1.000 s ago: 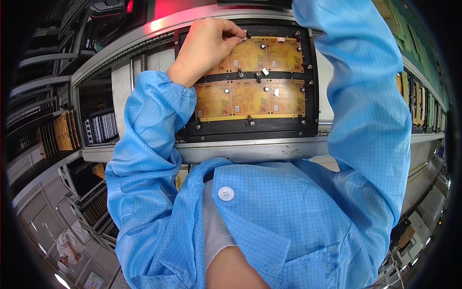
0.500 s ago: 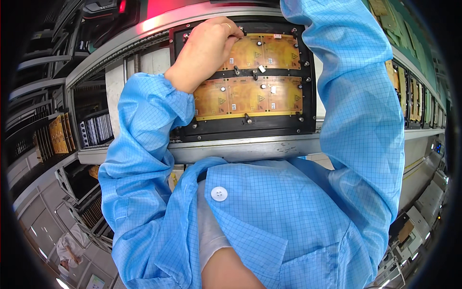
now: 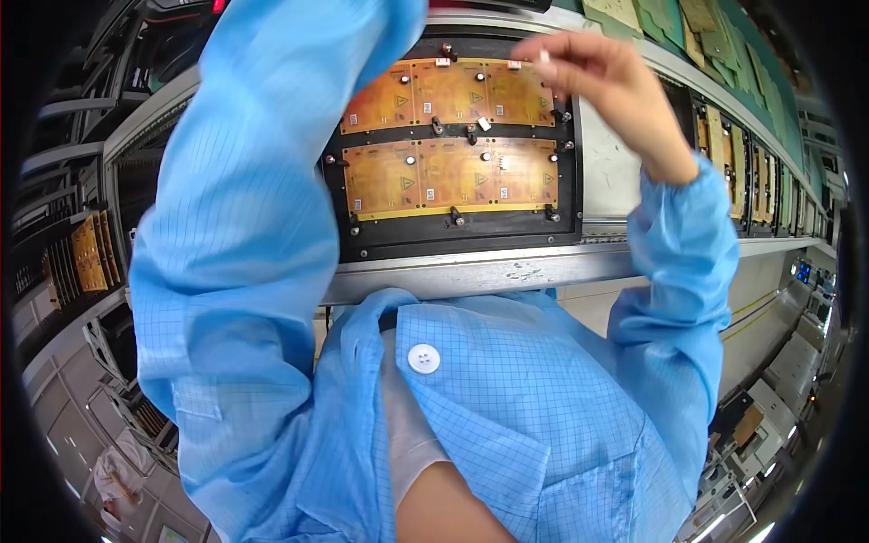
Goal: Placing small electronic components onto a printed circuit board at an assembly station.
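Note:
Two yellow-brown circuit board panels (image 3: 380,185) lie in a black carrier frame (image 3: 407,242), one behind the other. Above the far right corner is my right hand (image 3: 602,81), its thumb and fingers pinched on a small white component (image 3: 544,60). Two white connectors stand along the far panel's back edge: one left of the hand (image 3: 443,62), one beside the fingertips (image 3: 514,64). Another white connector (image 3: 484,124) sits between the panels, tilted. My left arm (image 3: 244,172) reaches past the top edge, so its hand is out of sight. The sleeve covers the frame's left side.
Black clips (image 3: 457,216) hold the panels around their edges. A metal rail (image 3: 489,271) runs along the near side. More boards (image 3: 742,167) stand on the line at right, green and tan sheets (image 3: 679,27) behind them. Racked boards (image 3: 90,253) are at far left.
My left hand has left the far panel and gone out beyond the top edge. My right hand has come into view from there with a white component. A connector shows where the left hand was.

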The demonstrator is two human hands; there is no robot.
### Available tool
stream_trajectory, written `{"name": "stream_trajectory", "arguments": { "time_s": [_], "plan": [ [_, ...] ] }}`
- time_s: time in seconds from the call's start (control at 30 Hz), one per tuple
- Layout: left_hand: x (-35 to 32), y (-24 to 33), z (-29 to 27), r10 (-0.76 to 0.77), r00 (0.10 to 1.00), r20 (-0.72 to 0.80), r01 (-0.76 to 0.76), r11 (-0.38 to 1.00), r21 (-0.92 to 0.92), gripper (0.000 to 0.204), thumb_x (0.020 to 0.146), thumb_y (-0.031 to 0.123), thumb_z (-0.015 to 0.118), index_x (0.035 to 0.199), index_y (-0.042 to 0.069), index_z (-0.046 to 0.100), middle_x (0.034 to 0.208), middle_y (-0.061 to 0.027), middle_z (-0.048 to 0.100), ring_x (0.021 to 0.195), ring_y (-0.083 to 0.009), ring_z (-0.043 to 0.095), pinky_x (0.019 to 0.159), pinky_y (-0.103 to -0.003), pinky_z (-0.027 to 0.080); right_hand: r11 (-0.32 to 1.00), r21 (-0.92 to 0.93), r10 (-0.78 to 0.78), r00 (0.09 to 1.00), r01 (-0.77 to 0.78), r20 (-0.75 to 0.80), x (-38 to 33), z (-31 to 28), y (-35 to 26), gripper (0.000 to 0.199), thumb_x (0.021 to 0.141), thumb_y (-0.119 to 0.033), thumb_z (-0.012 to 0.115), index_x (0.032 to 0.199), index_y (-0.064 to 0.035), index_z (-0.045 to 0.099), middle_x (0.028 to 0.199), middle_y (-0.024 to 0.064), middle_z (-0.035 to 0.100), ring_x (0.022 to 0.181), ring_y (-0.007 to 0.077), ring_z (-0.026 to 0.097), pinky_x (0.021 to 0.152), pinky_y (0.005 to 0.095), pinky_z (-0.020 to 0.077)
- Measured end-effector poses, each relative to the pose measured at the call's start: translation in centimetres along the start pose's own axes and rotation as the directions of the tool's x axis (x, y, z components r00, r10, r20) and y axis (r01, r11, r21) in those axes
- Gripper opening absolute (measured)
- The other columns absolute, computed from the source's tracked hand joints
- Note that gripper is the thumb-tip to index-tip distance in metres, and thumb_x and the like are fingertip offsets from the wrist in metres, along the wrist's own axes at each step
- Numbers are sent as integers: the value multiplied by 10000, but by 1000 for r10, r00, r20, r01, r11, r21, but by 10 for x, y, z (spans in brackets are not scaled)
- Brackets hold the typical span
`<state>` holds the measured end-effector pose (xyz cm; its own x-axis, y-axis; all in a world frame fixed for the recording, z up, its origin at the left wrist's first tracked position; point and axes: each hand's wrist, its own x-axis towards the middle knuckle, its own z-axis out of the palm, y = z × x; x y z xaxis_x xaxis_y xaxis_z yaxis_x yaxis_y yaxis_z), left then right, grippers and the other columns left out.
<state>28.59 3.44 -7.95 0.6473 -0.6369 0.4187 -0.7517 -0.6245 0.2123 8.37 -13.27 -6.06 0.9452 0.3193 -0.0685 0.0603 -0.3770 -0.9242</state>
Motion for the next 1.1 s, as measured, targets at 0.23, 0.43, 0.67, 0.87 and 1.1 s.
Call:
{"name": "stream_trajectory", "arguments": {
  "time_s": [0.23,0.43,0.67,0.87,1.1],
  "plan": [
    [54,-55,62,-88,989,117,58,969,241,170,753,152,707,789,-13,728,821,-260,688,880,-408,680,812,-477,547,989,33,146,986,-143,-80,-46,35,10,112,949,21,609,1043,12,670,990,16,688,929,109,637,825,255,524],
    [44,-54,60,-22,1000,-9,23,990,140,126,733,129,738,757,6,721,833,-266,686,875,-415,678,798,-479,545,905,-418,-115,992,81,-56,-49,37,10,120,887,58,626,1001,30,652,962,117,671,862,232,669,778,312,533],
    [53,-74,62,-52,995,-84,66,981,182,74,747,53,674,738,-5,718,814,-266,683,833,-420,684,772,-478,546,926,-371,-75,997,68,-4,-40,36,11,121,863,62,648,976,24,668,960,113,659,853,216,652,744,310,530],
    [36,-34,26,-174,982,74,185,964,-193,123,758,32,659,819,13,764,823,-248,705,836,-365,712,754,-425,555,926,-375,-60,996,33,-59,-43,38,19,101,838,41,669,935,16,683,896,107,645,746,205,663,679,300,548],
    [-37,15,-54,-15,1000,-14,9,941,-340,171,792,7,648,921,-43,748,837,-236,719,789,-308,725,741,-359,558,826,-527,-234,972,200,2,-43,45,15,136,834,46,690,968,23,693,961,129,668,814,280,678,719,325,554]
  ]
}}
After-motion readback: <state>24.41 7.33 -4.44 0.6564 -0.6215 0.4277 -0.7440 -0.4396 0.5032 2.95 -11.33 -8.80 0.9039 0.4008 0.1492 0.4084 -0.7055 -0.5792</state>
